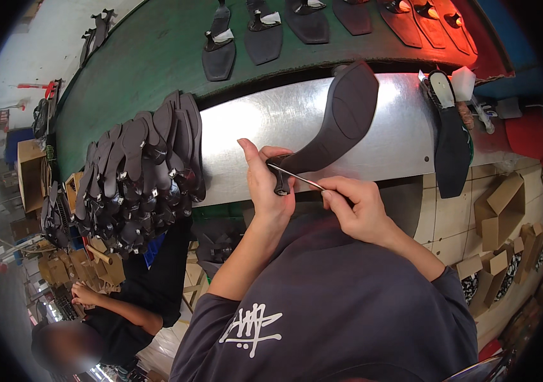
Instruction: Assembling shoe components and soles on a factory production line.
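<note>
My left hand (270,184) grips the dark sole (341,121) by its near end, toe pointing far-right, while my right hand (359,207) pinches a thin metal tool (297,177) against it.

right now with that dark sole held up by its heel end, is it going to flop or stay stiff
Probably fairly stiff: the dark sole juts out from the left hand in a smooth curve without drooping. Likely light, since a grip at one end carries it. The right hand holds a thin metal tool against the heel, which suggests it can take some pressure.

Both hands raised together at frame centre

Left hand (270,184) clenched, thumb pointing up; right hand (355,207) pinching, bare forearms rising from the lower edge.
</note>
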Action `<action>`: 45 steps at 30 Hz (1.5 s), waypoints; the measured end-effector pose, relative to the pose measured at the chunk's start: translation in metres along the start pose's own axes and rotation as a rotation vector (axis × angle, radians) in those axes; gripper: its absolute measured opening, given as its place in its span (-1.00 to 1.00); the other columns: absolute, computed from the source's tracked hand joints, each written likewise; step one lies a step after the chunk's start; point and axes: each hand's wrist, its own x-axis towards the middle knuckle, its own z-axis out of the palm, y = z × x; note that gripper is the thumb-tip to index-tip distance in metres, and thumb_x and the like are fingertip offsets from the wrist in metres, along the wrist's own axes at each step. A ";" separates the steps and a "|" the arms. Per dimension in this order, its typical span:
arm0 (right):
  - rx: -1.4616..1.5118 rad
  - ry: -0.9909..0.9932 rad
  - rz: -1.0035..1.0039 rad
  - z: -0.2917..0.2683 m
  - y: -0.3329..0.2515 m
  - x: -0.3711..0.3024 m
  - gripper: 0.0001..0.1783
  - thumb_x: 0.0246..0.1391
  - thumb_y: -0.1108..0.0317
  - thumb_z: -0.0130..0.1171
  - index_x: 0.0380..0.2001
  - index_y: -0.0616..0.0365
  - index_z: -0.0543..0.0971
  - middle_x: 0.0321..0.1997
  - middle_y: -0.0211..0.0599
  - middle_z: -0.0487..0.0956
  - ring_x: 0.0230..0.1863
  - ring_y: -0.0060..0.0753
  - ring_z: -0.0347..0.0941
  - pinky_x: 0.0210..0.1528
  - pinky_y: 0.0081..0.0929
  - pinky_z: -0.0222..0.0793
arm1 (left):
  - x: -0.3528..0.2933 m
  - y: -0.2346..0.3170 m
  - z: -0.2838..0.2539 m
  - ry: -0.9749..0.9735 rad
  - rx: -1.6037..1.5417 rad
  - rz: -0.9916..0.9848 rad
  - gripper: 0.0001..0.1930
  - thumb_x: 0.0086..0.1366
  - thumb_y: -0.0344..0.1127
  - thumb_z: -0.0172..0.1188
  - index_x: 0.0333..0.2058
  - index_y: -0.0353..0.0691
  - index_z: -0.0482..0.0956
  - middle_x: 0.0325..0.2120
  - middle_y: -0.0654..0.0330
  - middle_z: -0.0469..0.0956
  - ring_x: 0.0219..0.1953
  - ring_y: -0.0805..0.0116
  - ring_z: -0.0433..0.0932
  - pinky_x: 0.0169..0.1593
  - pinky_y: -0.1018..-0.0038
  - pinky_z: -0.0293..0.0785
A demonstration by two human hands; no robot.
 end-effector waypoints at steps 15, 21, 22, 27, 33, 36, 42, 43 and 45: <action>-0.381 0.182 -0.352 0.004 -0.013 0.004 -0.85 0.02 0.61 0.10 -0.31 0.23 0.54 -0.53 -0.23 0.53 -0.58 -0.30 0.47 -0.53 -0.45 0.35 | 0.015 0.002 -0.001 -0.006 -0.275 -0.293 -0.31 0.17 0.44 0.00 -0.40 -0.22 0.46 -0.56 0.22 0.47 -0.54 0.41 0.43 -0.51 0.59 0.32; -0.428 0.176 -0.216 0.012 -0.007 0.009 -0.96 0.09 0.50 0.10 -0.36 0.21 0.47 -0.48 -0.13 0.53 -0.50 -0.06 0.49 -0.47 -0.27 0.38 | 0.009 0.000 0.007 -0.212 -0.561 -0.485 -0.36 0.08 0.43 0.13 -0.57 -0.16 0.51 -0.54 0.19 0.51 -0.47 0.32 0.49 -0.14 0.26 0.47; -0.466 0.172 -0.251 0.012 -0.006 0.010 -0.96 0.09 0.50 0.09 -0.36 0.20 0.46 -0.48 -0.12 0.53 -0.49 -0.04 0.49 -0.47 -0.25 0.38 | 0.009 -0.001 0.007 -0.140 -0.552 -0.470 -0.44 0.19 0.34 0.07 -0.49 -0.11 0.51 -0.53 0.24 0.53 -0.48 0.27 0.52 -0.17 0.31 0.44; -0.521 0.142 -0.198 0.013 -0.007 0.006 -0.95 0.09 0.49 0.10 -0.35 0.19 0.45 -0.48 -0.14 0.52 -0.48 -0.02 0.49 -0.48 -0.24 0.38 | 0.005 -0.002 0.016 -0.107 -0.366 -0.289 -0.38 0.20 0.41 -0.02 -0.47 -0.12 0.50 -0.58 0.23 0.51 -0.50 0.29 0.52 -0.24 0.33 0.44; -0.466 0.116 -0.199 0.015 -0.005 0.002 -0.95 0.09 0.47 0.10 -0.35 0.18 0.46 -0.48 -0.15 0.52 -0.49 -0.02 0.50 -0.50 -0.24 0.39 | 0.009 -0.005 0.011 -0.162 -0.265 -0.330 -0.26 0.18 0.51 -0.16 -0.48 -0.18 0.45 -0.58 0.19 0.48 -0.54 0.30 0.49 -0.37 0.39 0.45; -0.456 0.093 -0.185 0.014 -0.006 0.001 -0.95 0.10 0.47 0.10 -0.35 0.18 0.46 -0.48 -0.16 0.52 -0.50 -0.02 0.50 -0.50 -0.24 0.39 | 0.013 -0.007 0.011 -0.142 -0.209 -0.367 -0.21 0.17 0.55 -0.24 -0.50 -0.21 0.43 -0.58 0.17 0.46 -0.55 0.29 0.47 -0.43 0.42 0.44; -0.473 0.025 -0.249 0.012 -0.002 -0.005 -0.95 0.06 0.45 0.13 -0.40 0.15 0.46 -0.51 -0.19 0.51 -0.51 -0.07 0.49 -0.51 -0.25 0.38 | 0.022 -0.013 0.003 -0.160 -0.193 -0.382 -0.20 0.21 0.53 -0.28 -0.47 -0.24 0.42 -0.60 0.15 0.44 -0.53 0.26 0.47 -0.38 0.37 0.44; -0.498 -0.029 -0.326 0.012 -0.002 -0.007 -0.95 0.05 0.44 0.14 -0.41 0.13 0.47 -0.51 -0.20 0.50 -0.51 -0.09 0.49 -0.51 -0.25 0.38 | 0.024 -0.014 0.002 -0.175 -0.192 -0.370 -0.19 0.21 0.53 -0.29 -0.46 -0.26 0.42 -0.59 0.14 0.44 -0.50 0.25 0.48 -0.36 0.35 0.44; -0.480 -0.130 -0.279 0.028 -0.008 -0.015 -0.95 0.02 0.44 0.15 -0.44 0.11 0.47 -0.53 -0.21 0.49 -0.50 -0.12 0.49 -0.49 -0.26 0.38 | 0.040 -0.009 0.000 -0.219 -0.246 -0.364 -0.18 0.21 0.53 -0.32 -0.42 -0.27 0.42 -0.54 0.11 0.45 -0.47 0.24 0.48 -0.32 0.34 0.45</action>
